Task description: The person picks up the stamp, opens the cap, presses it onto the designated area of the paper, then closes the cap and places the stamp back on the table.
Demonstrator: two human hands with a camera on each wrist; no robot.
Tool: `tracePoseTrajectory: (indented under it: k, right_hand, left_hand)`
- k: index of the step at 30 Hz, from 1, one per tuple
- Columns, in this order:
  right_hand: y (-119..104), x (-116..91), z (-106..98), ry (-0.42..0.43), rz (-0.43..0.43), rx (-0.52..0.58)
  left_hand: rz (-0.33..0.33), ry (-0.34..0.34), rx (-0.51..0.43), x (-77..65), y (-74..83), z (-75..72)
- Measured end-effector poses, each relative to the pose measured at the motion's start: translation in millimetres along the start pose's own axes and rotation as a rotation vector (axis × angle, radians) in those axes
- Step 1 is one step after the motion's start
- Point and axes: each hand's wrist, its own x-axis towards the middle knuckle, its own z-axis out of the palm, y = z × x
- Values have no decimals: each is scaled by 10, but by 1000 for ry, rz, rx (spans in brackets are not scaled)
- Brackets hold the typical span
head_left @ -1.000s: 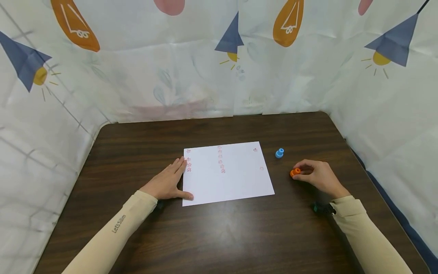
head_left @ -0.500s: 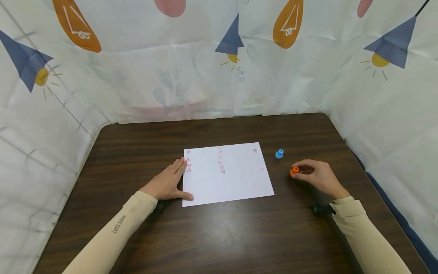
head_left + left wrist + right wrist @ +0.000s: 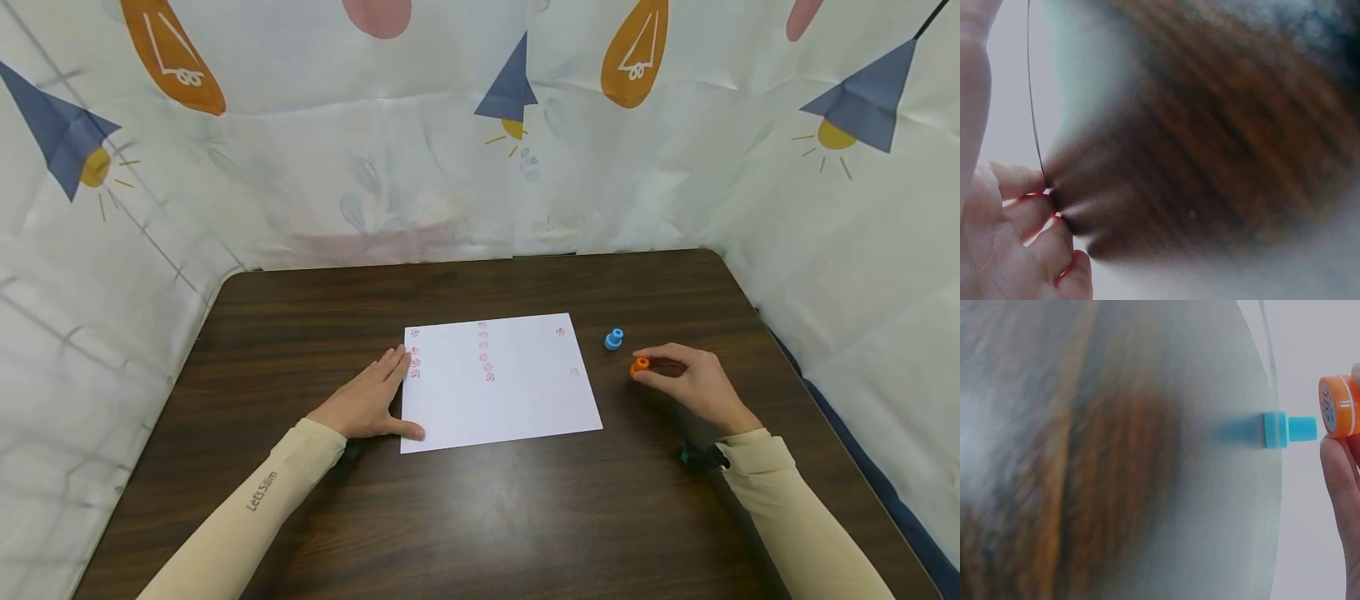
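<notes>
On the dark table lies a white sheet of paper (image 3: 517, 400) with red stamp marks in three columns. My left hand (image 3: 371, 396) lies over the paper's left edge, fingers extended and thumb on the sheet. In the left wrist view that hand's fingers (image 3: 1035, 219) touch the surface. My right hand (image 3: 693, 379), right of the paper, pinches an orange stamp (image 3: 640, 366) between thumb and fingers. The right wrist view shows the patterned face of the orange stamp (image 3: 1337, 406), off the table. A blue stamp (image 3: 613, 339) stands upright between paper and right hand.
The brown wooden table (image 3: 465, 517) has rounded far corners. A white printed curtain (image 3: 300, 183) hangs along its back and sides. On the right wrist is a dark band (image 3: 705, 457).
My right hand has lifted the orange stamp slightly and shifted it a little left, towards the blue stamp. The left hand and paper stay where they were.
</notes>
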Motion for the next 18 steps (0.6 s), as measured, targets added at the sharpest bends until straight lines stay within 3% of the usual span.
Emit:
tracePoseTrajectory:
  k: [18]
  right_hand:
    - [-198, 144, 133, 9, -109, 153]
  left_hand:
    - [2, 3, -10, -4, -15, 15]
